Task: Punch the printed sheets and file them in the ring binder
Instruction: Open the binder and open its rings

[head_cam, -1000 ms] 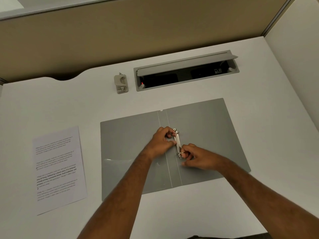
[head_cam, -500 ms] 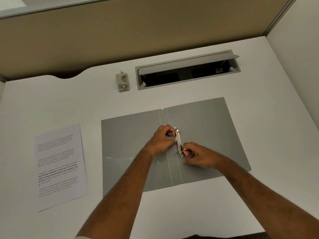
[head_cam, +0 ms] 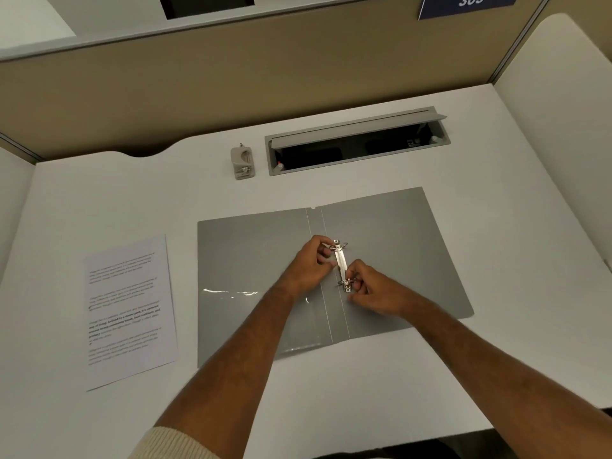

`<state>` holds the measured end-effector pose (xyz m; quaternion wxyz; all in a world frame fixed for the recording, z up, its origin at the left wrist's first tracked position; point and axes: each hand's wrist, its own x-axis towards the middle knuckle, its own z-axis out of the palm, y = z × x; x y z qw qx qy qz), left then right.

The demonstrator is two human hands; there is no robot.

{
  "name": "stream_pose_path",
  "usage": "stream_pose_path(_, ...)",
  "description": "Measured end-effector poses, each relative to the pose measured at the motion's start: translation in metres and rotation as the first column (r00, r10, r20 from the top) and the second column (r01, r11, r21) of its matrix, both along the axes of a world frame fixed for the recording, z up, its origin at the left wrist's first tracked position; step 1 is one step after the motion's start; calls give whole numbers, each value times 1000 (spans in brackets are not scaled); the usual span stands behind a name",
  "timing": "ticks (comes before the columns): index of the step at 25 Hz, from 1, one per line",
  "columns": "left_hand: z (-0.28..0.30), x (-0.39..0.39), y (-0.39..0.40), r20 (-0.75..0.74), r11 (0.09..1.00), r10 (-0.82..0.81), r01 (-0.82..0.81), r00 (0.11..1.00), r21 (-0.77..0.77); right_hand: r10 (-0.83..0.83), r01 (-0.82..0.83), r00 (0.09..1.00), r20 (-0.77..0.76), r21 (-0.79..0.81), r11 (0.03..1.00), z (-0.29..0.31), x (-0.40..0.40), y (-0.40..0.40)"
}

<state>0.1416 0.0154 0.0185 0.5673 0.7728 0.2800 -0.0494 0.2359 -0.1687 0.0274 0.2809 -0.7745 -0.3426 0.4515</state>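
A grey ring binder [head_cam: 397,246] lies open and flat in the middle of the white desk. Its metal ring mechanism [head_cam: 341,260] runs along the spine, and both rings look parted. My left hand [head_cam: 309,263] pinches the far ring at the mechanism's top end. My right hand [head_cam: 371,293] pinches the near ring at its bottom end. The printed sheets [head_cam: 127,309] lie in a stack to the binder's left, untouched. A small grey hole punch [head_cam: 242,161] stands behind the binder.
An open cable tray [head_cam: 357,144] is sunk into the desk behind the binder. A beige partition [head_cam: 265,77] closes the back, and a white side panel [head_cam: 556,127] walls the right. The desk's front edge runs close to my arms.
My fingers have shifted on the two rings, which now look pulled apart. The camera has tilted up a little, showing more of the partition.
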Motion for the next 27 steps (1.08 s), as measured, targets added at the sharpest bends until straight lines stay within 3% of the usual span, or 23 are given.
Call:
stream_pose_path(4,10,-14,-10,11,996,-15,14,1000,92,-24,26,996,88,-15,1000,2,-13,-3)
stream_pose_path(7,19,-27,-15,35,991,22,-26,999,131,-5,19,956,294,-46,999,-2,-23,-8)
stream_pose_path(11,20,-52,-11,38,976,22,-30,999,217,33,-16,794,607,-34,999,2,-40,-11)
stream_pose_path(14,20,-78,-5,61,905,76,-94,995,414,28,-49,624,781,3,999,5,-55,-9)
stream_pose_path(17,24,-105,4,17,760,98,-86,995,644,7,-71,587,809,42,997,10,-68,1)
stream_pose_path(19,23,-123,13,-22,705,124,-72,992,705,22,-105,599,801,51,993,11,-77,10)
stream_pose_path(27,11,-204,51,-193,675,305,-69,932,734,174,-218,665,726,-33,975,5,-109,51)
